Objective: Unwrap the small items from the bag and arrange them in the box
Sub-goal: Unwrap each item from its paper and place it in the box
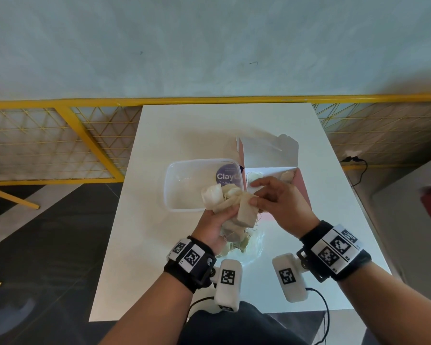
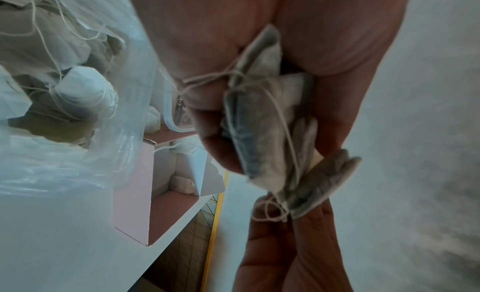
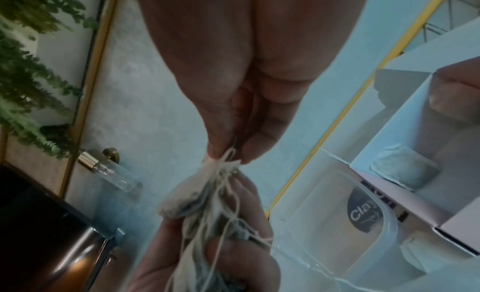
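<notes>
The left hand (image 1: 217,220) grips a tangled bunch of tea bags (image 1: 230,205) above the bench (image 1: 159,245), just before the box (image 1: 301,180). The right hand (image 1: 276,200) pinches the bunch's strings (image 3: 226,162), and more tea bags lie in the plastic bag (image 2: 78,111) near the box.

Matt paper tea bags (image 1: 222,200); clear glossy plastic tub (image 1: 182,185); smooth pink card box (image 1: 304,183)

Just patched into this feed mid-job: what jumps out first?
A tangled bunch of tea bags held above the table's middle: the left hand grips it from below while the right hand pinches its strings. Behind sit a clear tub and, to its right, the open pink box with a few bags inside.
</notes>
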`<state>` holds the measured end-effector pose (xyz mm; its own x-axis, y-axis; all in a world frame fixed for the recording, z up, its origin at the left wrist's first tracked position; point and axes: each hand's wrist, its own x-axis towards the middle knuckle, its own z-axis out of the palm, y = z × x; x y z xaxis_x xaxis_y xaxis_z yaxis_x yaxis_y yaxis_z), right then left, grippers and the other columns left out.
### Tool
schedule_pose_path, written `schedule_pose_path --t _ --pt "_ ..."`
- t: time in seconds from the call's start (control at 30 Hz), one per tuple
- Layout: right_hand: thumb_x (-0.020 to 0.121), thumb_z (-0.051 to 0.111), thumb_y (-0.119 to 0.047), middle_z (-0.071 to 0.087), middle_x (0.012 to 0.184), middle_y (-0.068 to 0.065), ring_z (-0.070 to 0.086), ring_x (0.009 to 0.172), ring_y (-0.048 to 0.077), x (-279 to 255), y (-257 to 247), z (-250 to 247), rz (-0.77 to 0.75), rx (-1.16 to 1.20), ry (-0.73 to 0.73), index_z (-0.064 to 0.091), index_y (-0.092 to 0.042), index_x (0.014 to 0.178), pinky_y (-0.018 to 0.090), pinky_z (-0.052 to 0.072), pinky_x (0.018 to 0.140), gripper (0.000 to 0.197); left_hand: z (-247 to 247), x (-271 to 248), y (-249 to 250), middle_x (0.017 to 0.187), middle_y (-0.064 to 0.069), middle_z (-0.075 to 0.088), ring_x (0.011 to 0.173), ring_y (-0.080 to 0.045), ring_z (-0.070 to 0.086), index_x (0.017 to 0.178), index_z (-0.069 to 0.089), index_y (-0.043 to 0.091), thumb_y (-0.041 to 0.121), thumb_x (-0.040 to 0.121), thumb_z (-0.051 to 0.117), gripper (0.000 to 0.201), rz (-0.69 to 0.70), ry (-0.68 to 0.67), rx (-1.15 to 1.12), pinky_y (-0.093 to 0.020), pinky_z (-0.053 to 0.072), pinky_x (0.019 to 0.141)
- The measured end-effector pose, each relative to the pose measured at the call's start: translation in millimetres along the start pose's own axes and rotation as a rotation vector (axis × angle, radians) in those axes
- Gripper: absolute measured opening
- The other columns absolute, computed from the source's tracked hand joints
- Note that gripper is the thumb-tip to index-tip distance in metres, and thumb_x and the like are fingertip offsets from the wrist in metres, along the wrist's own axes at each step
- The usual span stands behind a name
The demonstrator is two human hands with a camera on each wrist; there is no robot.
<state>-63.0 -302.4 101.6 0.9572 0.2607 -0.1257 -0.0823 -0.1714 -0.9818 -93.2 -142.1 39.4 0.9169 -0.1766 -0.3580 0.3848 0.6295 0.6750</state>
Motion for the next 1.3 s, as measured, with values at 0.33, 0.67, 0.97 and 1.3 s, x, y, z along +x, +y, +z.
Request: schedule_pose_path --t 0.33,0.67,0.97,1.3 --pt "0.085 0.06 0.003 0.07 0.073 -0.001 0.065 0.075 0.017 -3.0 10.6 -7.3 0.124 0.104 -0.026 0.062 -0.008 0.081 0.035 0.058 0.072 0.012 0.3 -2.8 1.0 0.1 -0.02 0.064 0.086 -0.026 0.066 0.127 0.047 -0.012 0.024 0.061 0.086 0.084 0.009 -0.071 -0.019 -0.032 0.054 0.066" --pt "0.087 0.059 -0.001 0.066 0.067 -0.009 0.061 0.067 0.006 -1.6 10.5 -24.3 0.077 -0.035 -0.092 0.06 -0.011 0.081 0.021 0.054 0.066 0.012 -16.1 6.2 5.2 0.073 -0.005 0.062 0.068 -0.019 0.06 0.089 0.065 0.011 0.012 0.063 0.072 0.027 -0.007 0.028 0.052 -0.026 0.045 0.06" --pt "0.083 0.068 -0.008 0.066 0.082 -0.003 0.06 0.072 0.005 -2.3 17.1 -5.4 -0.029 -0.3 -0.107 0.066 -0.016 0.08 0.018 0.049 0.071 0.009 -12.0 3.0 -1.4 0.074 -0.01 0.063 0.063 -0.02 0.061 0.094 0.061 0.001 0.002 0.076 0.059 0.018 -0.064 -0.001 0.062 -0.027 0.049 0.056" --pt "0.075 0.076 -0.008 0.064 0.07 -0.004 0.052 0.063 0.002 -2.2 -8.0 -15.2 -0.391 -0.533 -0.15 0.074 -0.015 0.087 0.01 0.04 0.063 0.014 -5.5 0.2 12.8 0.044 0.004 0.041 0.037 -0.008 0.036 0.047 0.055 0.014 -0.005 0.073 0.05 0.033 -0.062 -0.06 0.208 -0.018 0.022 0.041"
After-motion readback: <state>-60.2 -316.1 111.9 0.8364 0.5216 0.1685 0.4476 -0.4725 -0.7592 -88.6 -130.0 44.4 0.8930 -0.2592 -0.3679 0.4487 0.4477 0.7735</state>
